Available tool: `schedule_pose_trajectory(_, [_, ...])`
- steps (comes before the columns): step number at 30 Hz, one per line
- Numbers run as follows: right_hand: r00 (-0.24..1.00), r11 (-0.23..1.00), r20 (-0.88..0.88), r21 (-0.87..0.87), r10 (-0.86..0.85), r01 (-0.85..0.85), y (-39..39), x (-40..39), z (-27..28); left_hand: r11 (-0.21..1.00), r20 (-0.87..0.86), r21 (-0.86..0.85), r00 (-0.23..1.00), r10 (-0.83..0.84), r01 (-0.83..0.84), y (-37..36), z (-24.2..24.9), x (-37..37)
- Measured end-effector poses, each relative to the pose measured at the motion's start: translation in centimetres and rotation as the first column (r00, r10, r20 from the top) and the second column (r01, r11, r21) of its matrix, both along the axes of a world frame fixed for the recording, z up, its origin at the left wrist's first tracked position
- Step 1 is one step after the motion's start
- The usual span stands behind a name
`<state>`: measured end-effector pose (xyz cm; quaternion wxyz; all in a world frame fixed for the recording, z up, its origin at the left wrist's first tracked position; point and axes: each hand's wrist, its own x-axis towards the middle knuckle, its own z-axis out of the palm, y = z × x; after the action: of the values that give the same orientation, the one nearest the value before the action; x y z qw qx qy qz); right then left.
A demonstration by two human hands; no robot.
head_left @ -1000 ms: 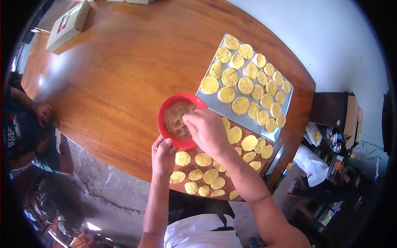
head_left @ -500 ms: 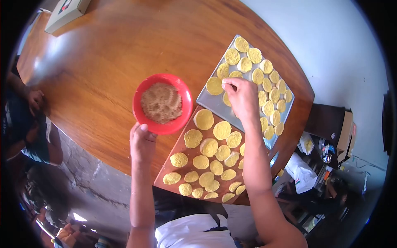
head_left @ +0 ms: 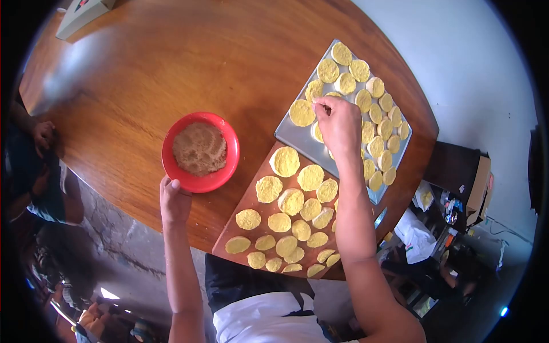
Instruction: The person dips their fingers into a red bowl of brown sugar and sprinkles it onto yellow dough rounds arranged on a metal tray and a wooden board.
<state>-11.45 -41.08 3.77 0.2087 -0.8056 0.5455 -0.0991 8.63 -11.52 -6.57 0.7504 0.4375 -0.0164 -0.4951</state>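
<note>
My left hand (head_left: 175,203) is closed on the near rim of a red bowl (head_left: 210,183), thumb on top, at the table's left part. Brown crumbly powder (head_left: 199,148) lies in the bowl. Over a grey metal tray (head_left: 297,136), my right hand (head_left: 341,127) has its fingers pinched together, beside a large yellow round piece (head_left: 301,113). Whatever the pinch holds is too small to make out. Several yellow-topped rounds with pale sides, like dough slices, sit on the tray, some hidden by my right hand. More rounds (head_left: 311,178) lie on a reddish-brown board (head_left: 263,210) in front of me.
The board and tray stand side by side on a curved wooden table (head_left: 171,63). A box (head_left: 83,18) rests at the far left corner. Another person's hand (head_left: 43,136) is near the left edge. On the right are a white wall and a cluttered shelf with a white bag (head_left: 416,237).
My left hand and the red bowl have moved left and slightly nearer to me, away from the tray. My right hand stays pinched beside the same large round.
</note>
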Motion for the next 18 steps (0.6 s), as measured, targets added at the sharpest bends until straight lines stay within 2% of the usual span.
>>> schedule_pose_trajectory(5, [0.993,0.999,0.118,0.046,-0.02,0.015,0.5,0.1,0.3,0.999,0.0,0.006,0.999,-0.041,0.041,0.5,-0.1,0.0])
schedule_pose_trajectory(7, [0.992,0.996,0.116,0.087,-0.042,0.032,0.9,0.3,0.7,0.991,0.016,-0.052,0.993,-0.119,0.12,1.0,-0.7,0.4])
schedule_pose_trajectory(9, [0.992,0.99,0.111,0.129,-0.063,0.048,1.2,0.1,0.8,0.992,0.001,-0.05,0.993,-0.118,0.118,1.3,-1.1,0.5])
schedule_pose_trajectory(14, [0.994,0.996,0.109,0.086,-0.012,0.002,1.4,-0.8,0.4,0.992,-0.01,-0.044,0.993,-0.117,0.116,1.2,-1.1,0.4])
schedule_pose_trajectory(16, [0.993,0.997,0.117,0.074,-0.007,-0.002,1.3,-1.2,0.1,1.0,-0.031,-0.027,1.0,0.002,-0.003,0.6,-0.5,-0.1])
schedule_pose_trajectory(18, [0.992,0.998,0.126,0.063,-0.001,-0.007,1.1,-1.5,-0.1,1.0,-0.037,-0.027,0.999,-0.002,0.001,0.7,-0.7,0.0])
